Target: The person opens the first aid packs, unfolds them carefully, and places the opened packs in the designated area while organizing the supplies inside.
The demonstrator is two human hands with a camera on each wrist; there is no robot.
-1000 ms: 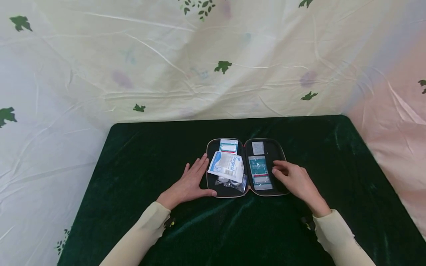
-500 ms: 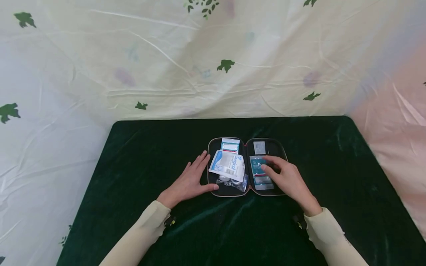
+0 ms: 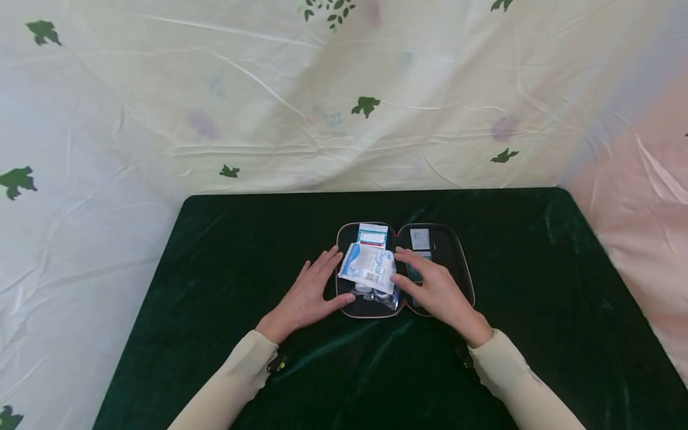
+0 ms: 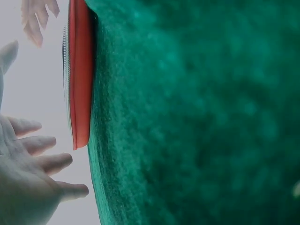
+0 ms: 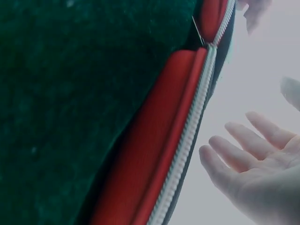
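A red zippered case (image 5: 154, 136) with a black lining lies unfolded in two halves. In its left half is a white-and-blue packet printed "Surgical" (image 3: 368, 267), over a blue-and-white sachet (image 3: 373, 234) and a clear bag with small white items (image 3: 380, 297). My left hand (image 3: 306, 292) is beside the left half, fingers spread and thumb at the near rim. Over the right half reaches my right hand (image 3: 438, 289), its fingertips right at the packet's right edge. It partly hides teal sachets (image 3: 415, 273) there. Both wrist views show extended fingers with nothing between them.
A small white square packet (image 3: 420, 239) sits at the top of the right half. Dark green velvet (image 3: 258, 239) covers the table under the case. Behind the table hangs a pale cloth (image 3: 269, 119) with leaf and bird shapes.
My right hand has moved left from the case's right side, across the teal sachets, to the edge of the Surgical packet. The left hand has stayed almost still.
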